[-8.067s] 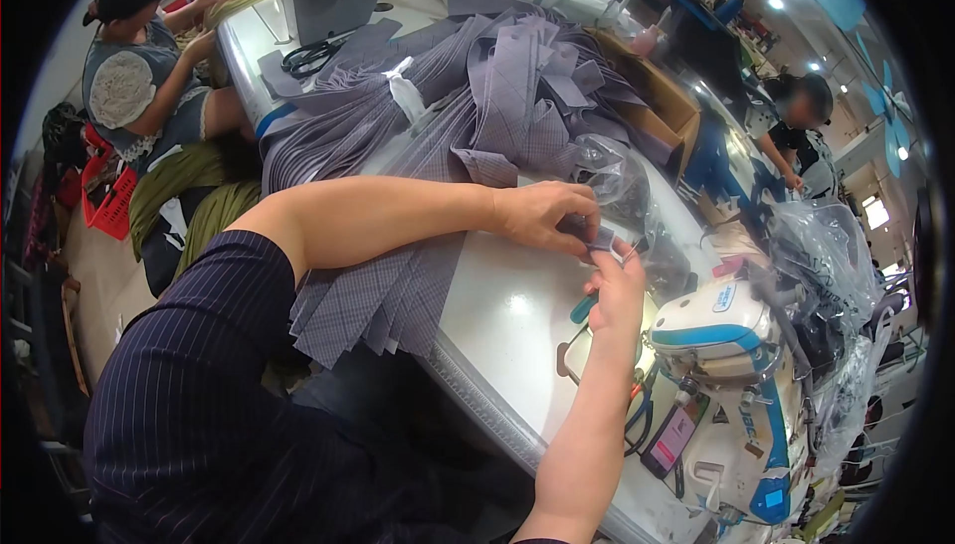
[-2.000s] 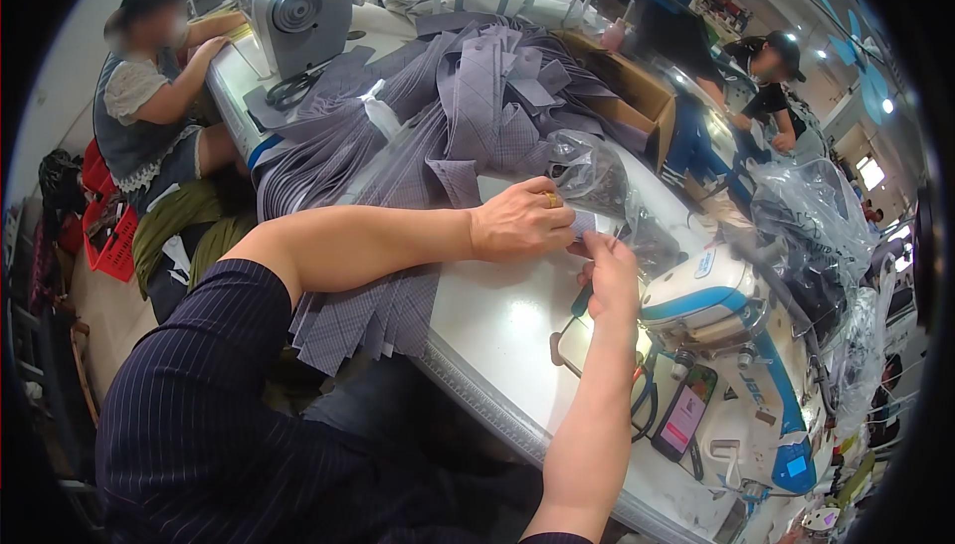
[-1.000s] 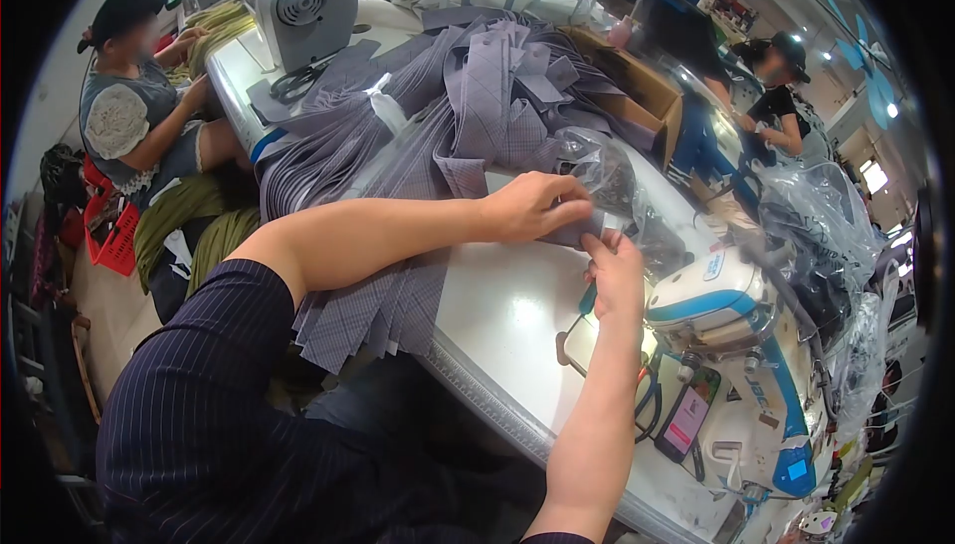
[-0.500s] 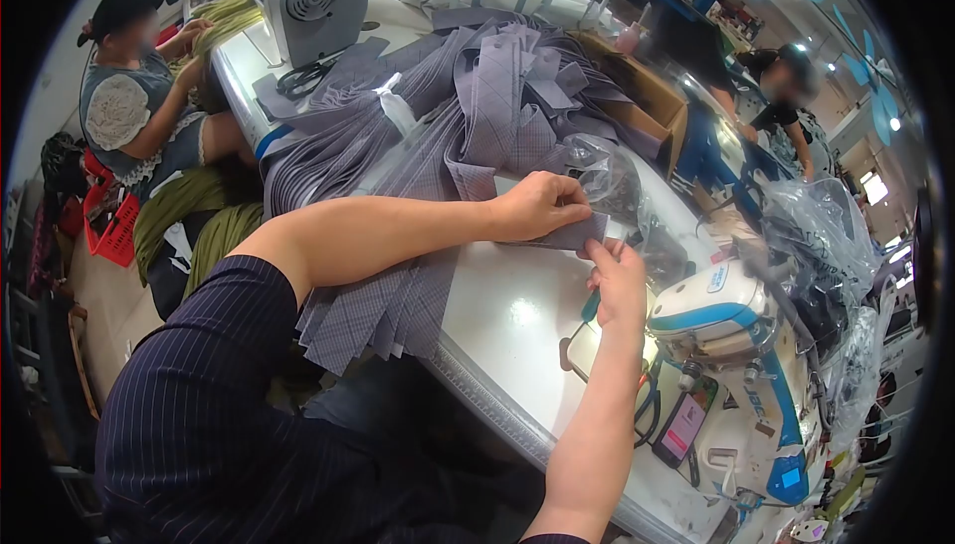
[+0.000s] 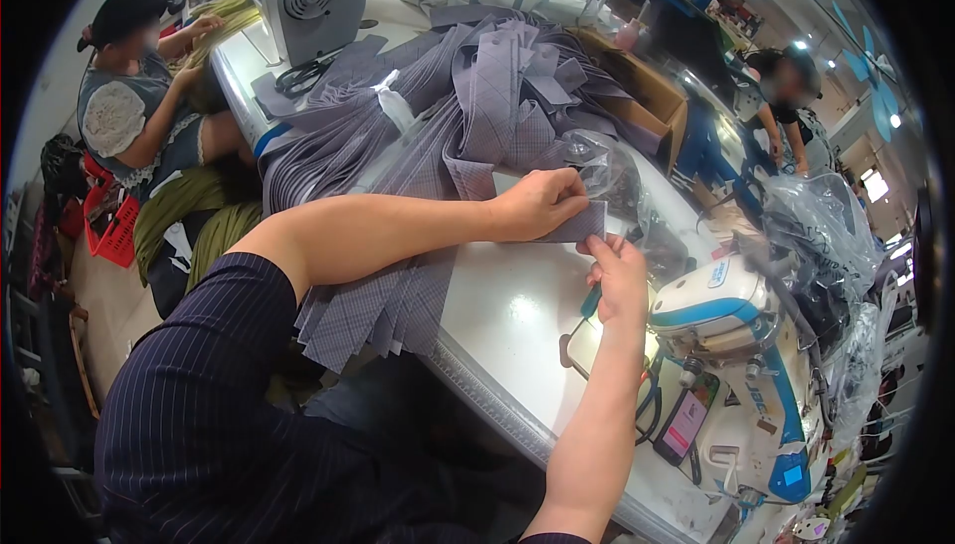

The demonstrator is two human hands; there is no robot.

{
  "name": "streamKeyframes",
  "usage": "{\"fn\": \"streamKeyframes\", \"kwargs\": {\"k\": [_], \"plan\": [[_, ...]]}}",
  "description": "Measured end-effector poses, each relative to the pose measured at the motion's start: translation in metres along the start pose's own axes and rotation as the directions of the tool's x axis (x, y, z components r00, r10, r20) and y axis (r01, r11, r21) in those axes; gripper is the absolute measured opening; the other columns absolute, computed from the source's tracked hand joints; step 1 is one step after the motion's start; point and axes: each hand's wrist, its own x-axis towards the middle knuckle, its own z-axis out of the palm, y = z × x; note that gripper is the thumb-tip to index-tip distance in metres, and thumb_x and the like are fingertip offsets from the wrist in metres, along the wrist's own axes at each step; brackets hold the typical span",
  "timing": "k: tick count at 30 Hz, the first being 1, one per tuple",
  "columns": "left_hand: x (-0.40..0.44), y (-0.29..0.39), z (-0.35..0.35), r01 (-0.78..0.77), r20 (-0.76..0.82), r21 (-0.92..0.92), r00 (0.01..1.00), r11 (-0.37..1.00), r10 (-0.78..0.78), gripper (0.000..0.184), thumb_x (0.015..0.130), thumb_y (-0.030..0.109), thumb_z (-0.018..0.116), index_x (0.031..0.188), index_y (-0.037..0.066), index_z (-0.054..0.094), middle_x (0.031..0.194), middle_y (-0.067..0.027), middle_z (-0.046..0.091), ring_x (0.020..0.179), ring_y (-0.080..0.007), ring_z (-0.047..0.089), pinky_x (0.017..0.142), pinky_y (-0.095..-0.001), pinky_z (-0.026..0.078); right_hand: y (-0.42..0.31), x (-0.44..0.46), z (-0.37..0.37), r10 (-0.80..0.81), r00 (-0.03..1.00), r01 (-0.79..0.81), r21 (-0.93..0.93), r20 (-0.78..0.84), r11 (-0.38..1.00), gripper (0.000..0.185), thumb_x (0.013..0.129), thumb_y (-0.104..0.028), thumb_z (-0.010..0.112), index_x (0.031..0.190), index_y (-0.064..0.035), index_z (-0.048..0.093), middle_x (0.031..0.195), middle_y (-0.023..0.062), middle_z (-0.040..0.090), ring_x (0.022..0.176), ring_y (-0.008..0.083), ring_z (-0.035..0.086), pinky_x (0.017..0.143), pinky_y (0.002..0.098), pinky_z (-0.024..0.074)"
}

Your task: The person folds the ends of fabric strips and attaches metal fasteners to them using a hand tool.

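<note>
A small grey checked fabric piece (image 5: 585,223) is stretched between my two hands above the white table (image 5: 497,310). My left hand (image 5: 539,206) is closed on its left part, with thumb and fingers pressed together. At its lower right corner, the thumb and index finger of my right hand (image 5: 617,271) pinch the edge. Behind my left forearm lies a large heap of grey checked fabric strips (image 5: 497,96), tied in one place with a white band (image 5: 394,103). More strip ends hang over the table's front edge under that forearm.
A white and blue sewing machine (image 5: 716,305) stands right of my right hand, with a phone (image 5: 686,420) beside it. Clear plastic bags (image 5: 821,236), a cardboard box (image 5: 647,96) and a grey machine (image 5: 310,7) surround the fabric. Two people work nearby, at left and back right.
Compared with the oldest frame, the fabric piece between my hands shows wider and flatter. Over the last second my hands have barely moved. The person at the back right has shifted and leans.
</note>
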Motion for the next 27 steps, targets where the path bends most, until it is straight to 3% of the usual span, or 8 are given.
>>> {"fn": "streamKeyframes", "kwargs": {"k": [1, 3, 5, 7, 8, 17, 27], "plan": [[0.002, 0.000, -0.002, -0.005, 0.000, 0.001, 1.000, 1.000, 0.005, 0.023, 0.093, 0.019, 0.064, 0.099, -0.003, 0.059, 0.080, -0.0100, 0.066, 0.073, -0.0124, 0.060, 0.066, -0.0294, 0.049, -0.002, 0.001, 0.000, -0.007, 1.000, 0.007, -0.008, -0.004, 1.000, 0.019, 0.089, -0.013, 0.067, 0.099, 0.0014, 0.059, 0.084, 0.0089, 0.069, 0.049, 0.0034, 0.040, 0.049, 0.0208, 0.0367], [0.003, 0.001, -0.007, 0.043, 0.164, -0.068, 0.986, 0.997, -0.032, 0.031, 0.092, 0.024, 0.066, 0.105, -0.003, 0.058, 0.087, -0.0098, 0.067, 0.079, -0.0126, 0.061, 0.070, -0.0298, 0.049, -0.004, 0.000, 0.000, -0.006, 1.000, 0.006, -0.010, -0.002, 1.000, 0.019, 0.089, -0.013, 0.067, 0.098, 0.0016, 0.059, 0.083, 0.0088, 0.069, 0.049, 0.0035, 0.040, 0.049, 0.0208, 0.0368], [0.005, 0.001, -0.015, 0.069, 0.243, -0.013, 0.968, 0.998, -0.064, 0.041, 0.087, 0.025, 0.072, 0.112, -0.003, 0.058, 0.095, -0.0101, 0.067, 0.085, -0.0130, 0.061, 0.075, -0.0296, 0.049, -0.004, 0.000, 0.000, 0.001, 1.000, -0.001, -0.009, 0.001, 1.000, 0.019, 0.089, -0.013, 0.067, 0.098, 0.0018, 0.059, 0.083, 0.0087, 0.069, 0.049, 0.0036, 0.040, 0.049, 0.0209, 0.0369], [0.005, 0.002, -0.020, 0.065, 0.413, -0.020, 0.909, 0.998, -0.051, 0.045, 0.082, 0.022, 0.076, 0.115, -0.003, 0.057, 0.100, -0.0103, 0.067, 0.088, -0.0136, 0.061, 0.077, -0.0288, 0.049, -0.002, 0.000, -0.001, -0.004, 1.000, 0.004, -0.020, 0.000, 1.000, 0.018, 0.089, -0.013, 0.066, 0.098, 0.0015, 0.060, 0.082, 0.0086, 0.069, 0.049, 0.0039, 0.041, 0.049, 0.0212, 0.0373], [0.006, 0.002, -0.020, 0.158, 0.440, -0.057, 0.890, 0.986, -0.117, 0.048, 0.079, 0.018, 0.078, 0.117, -0.002, 0.057, 0.102, -0.0099, 0.066, 0.089, -0.0135, 0.061, 0.079, -0.0280, 0.050, -0.001, -0.001, -0.001, 0.000, 1.000, 0.000, -0.019, -0.001, 1.000, 0.018, 0.089, -0.013, 0.066, 0.098, 0.0015, 0.060, 0.082, 0.0086, 0.069, 0.049, 0.0039, 0.041, 0.049, 0.0212, 0.0373], [0.006, -0.001, -0.020, 0.201, 0.390, -0.056, 0.906, 0.978, -0.164, 0.047, 0.078, 0.016, 0.078, 0.117, -0.002, 0.057, 0.100, -0.0092, 0.067, 0.089, -0.0141, 0.062, 0.079, -0.0277, 0.050, -0.008, -0.002, 0.003, 0.018, 0.997, -0.016, 0.026, -0.071, 1.000, 0.031, 0.099, -0.029, 0.056, 0.098, 0.0012, 0.061, 0.083, 0.0114, 0.069, 0.046, 0.0046, 0.040, 0.046, 0.0212, 0.0374], [0.005, -0.004, -0.018, 0.179, 0.403, -0.029, 0.903, 0.984, -0.152, 0.048, 0.078, 0.017, 0.078, 0.116, -0.002, 0.057, 0.100, -0.0097, 0.067, 0.090, -0.0131, 0.061, 0.078, -0.0281, 0.049, 0.000, 0.000, 0.001, -0.009, 0.999, 0.010, 0.022, -0.046, 1.000, 0.019, 0.094, -0.019, 0.064, 0.093, -0.0007, 0.060, 0.081, 0.0087, 0.068, 0.047, 0.0023, 0.038, 0.046, 0.0192, 0.0351]]}}
